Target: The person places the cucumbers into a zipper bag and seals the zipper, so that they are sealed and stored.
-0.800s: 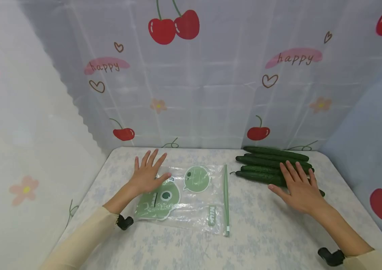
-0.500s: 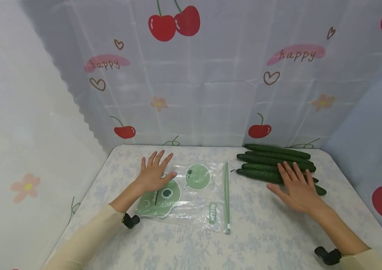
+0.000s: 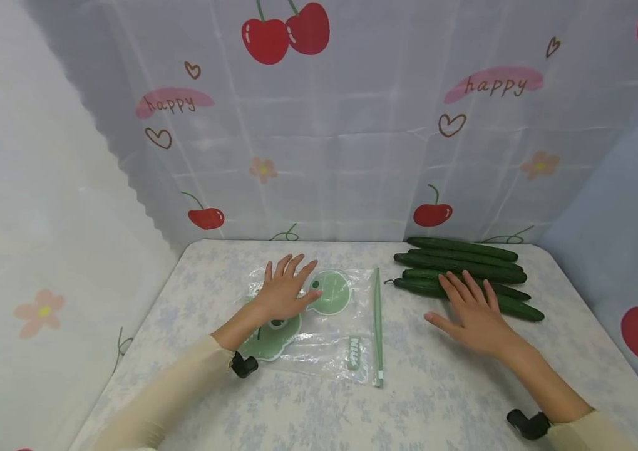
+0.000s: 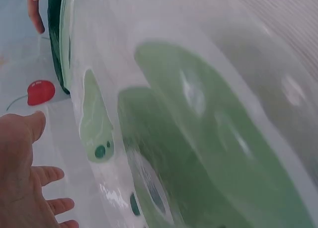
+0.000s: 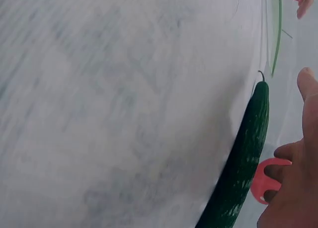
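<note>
A clear zip bag [image 3: 324, 357] with green cartoon prints lies flat on the table, its green slider strip [image 3: 377, 326] on the right side. Over the bag's upper left part hovers my left hand [image 3: 283, 295], fingers spread and holding nothing. In the left wrist view the bag [image 4: 198, 138] fills most of the picture beside the hand [image 4: 20, 173]. Several dark green cucumbers [image 3: 459, 266] lie side by side at the back right. My right hand [image 3: 476, 322], fingers extended, is above the nearest cucumber [image 5: 238, 173] and partly hides it; it grips nothing.
The table [image 3: 319, 419] has a pale cloth with bluish floral marks. A curtain [image 3: 341, 138] printed with cherries and hearts stands behind its back edge, and more sheeting [image 3: 42, 219] rises at the left. Each wrist wears a black camera [image 3: 528, 425].
My left hand has moved right across the bag, toward its middle. My right hand has shifted a little left over the cucumbers. The bag and cucumbers stay where they lie.
</note>
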A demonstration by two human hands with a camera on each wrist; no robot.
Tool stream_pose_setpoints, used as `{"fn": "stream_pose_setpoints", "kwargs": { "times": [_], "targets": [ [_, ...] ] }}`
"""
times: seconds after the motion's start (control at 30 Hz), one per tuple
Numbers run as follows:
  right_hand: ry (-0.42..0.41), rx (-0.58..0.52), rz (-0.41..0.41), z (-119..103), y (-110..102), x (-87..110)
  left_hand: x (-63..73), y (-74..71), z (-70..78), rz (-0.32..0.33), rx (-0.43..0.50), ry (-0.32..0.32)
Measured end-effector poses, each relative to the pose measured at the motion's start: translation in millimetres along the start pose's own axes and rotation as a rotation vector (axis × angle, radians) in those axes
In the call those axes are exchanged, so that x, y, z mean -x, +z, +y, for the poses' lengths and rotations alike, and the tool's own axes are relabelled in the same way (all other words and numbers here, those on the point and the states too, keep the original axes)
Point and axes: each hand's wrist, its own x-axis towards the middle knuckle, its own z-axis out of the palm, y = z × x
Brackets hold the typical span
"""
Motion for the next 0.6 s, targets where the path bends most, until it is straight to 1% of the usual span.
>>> {"fn": "stream_pose_setpoints", "kwargs": {
  "times": [0.13, 0.3, 0.47, 0.6],
  "targets": [
    [-0.026, -0.016, 0.011, -6, 5, -4.4, -7.3, 7.0, 12.7, -0.015, -0.017, 0.039],
    [-0.052, -0.034, 0.017, -12, 13, -9.7, -16.1, 15.8, 26.2, -0.028, -0.041, 0.063],
    [-0.082, -0.087, -0.003, -19, 19, -13.0, -21.6, 25.5, 37.6, -0.033, -0.049, 0.081],
    [-0.115, -0.096, -0.003, -25, 22, -16.0, -23.6, 32.0, 48.9, -0.040, -0.054, 0.110]
  ]
}}
